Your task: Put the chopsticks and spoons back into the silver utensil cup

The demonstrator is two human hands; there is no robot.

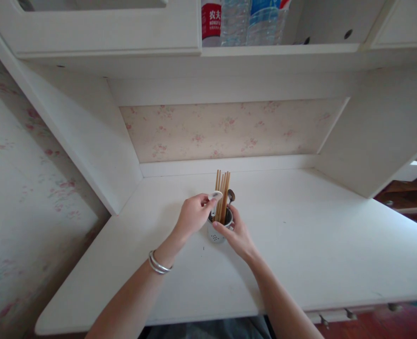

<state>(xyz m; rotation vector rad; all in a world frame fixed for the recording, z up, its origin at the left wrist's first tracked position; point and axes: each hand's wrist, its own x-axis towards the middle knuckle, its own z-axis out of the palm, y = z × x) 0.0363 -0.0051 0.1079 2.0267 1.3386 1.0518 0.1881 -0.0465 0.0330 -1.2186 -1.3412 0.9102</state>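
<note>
White flat-topped desk [321, 235] extends both sides of the white perforated cylindrical holder [214, 234], farther rightward. Left hand [194, 215], angled inward, pinches a white glossy spoon [215, 195] at its mouth; right hand [241, 236] grasps its right side.

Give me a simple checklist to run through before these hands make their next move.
1. Glossy white spoon held: ok, in the left hand.
2. Pale round cup with dark dots steadied: ok, the right hand is on its side.
3. Cup upright on the flat white tabletop: ok.
4. Slim tan wooden chopsticks standing in the cup: ok.
5. Shiny metal spoon clear of the right hand: cannot tell.
</note>
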